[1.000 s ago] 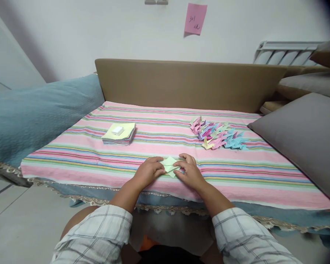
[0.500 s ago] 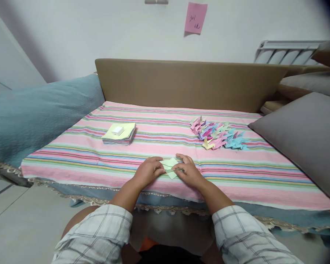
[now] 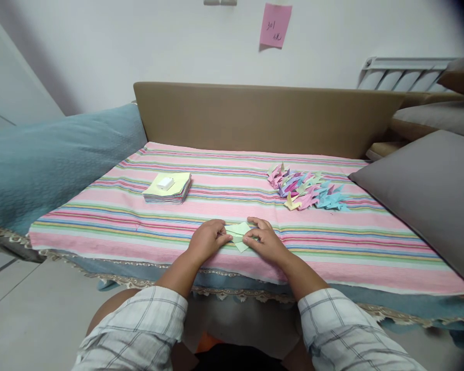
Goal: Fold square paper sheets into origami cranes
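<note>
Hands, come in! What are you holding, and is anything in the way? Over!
Left hand, right hand: both holding the green paper, opposite sides. It shows folds; striped cloth beneath. Paper stack, paper cranes: farther off, not in the way.

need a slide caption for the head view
Left hand and right hand hold folded green paper over striped cloth, paper cranes beyond.

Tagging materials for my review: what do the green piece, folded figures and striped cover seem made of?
Green piece: likely matte paper; thin, with straight creases. Folded figures: apparently matte paper too; sharp points, flat facets. Striped cover: probably woven cloth, dull; soft wrinkles, wavy edge.
</note>
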`<action>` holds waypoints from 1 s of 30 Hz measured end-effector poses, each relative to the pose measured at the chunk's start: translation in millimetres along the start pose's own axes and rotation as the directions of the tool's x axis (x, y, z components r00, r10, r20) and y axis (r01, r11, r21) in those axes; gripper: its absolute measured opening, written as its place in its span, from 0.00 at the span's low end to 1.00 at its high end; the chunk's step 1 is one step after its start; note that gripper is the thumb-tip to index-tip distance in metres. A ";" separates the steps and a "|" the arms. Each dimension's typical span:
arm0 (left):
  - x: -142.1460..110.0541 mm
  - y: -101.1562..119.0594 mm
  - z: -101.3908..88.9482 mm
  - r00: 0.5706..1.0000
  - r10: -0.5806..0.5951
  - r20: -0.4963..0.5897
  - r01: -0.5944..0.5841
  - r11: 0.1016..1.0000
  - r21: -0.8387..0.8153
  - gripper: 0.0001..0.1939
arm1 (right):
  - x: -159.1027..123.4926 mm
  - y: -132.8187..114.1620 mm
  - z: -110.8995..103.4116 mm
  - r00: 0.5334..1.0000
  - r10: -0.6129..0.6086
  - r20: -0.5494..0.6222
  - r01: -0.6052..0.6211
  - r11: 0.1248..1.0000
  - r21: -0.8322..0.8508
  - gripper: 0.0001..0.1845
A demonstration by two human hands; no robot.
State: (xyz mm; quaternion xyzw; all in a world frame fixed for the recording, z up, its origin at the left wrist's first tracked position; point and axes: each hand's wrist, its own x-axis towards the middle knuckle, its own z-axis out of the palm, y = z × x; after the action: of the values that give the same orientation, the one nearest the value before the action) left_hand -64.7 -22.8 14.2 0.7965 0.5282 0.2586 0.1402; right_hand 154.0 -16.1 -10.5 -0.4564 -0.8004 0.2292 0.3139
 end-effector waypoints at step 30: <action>5.7 29.4 0.3 0.999 0.017 0.050 -0.029 0.973 0.230 0.07 | 0.7 0.1 2.6 1.000 -0.001 -0.016 0.000 1.000 -0.015 0.09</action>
State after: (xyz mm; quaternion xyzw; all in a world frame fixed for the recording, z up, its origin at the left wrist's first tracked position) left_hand -40.1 -29.4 30.0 0.8194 0.5419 0.1780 0.0563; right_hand 151.9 -15.6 -12.1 -0.4605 -0.7997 0.2193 0.3169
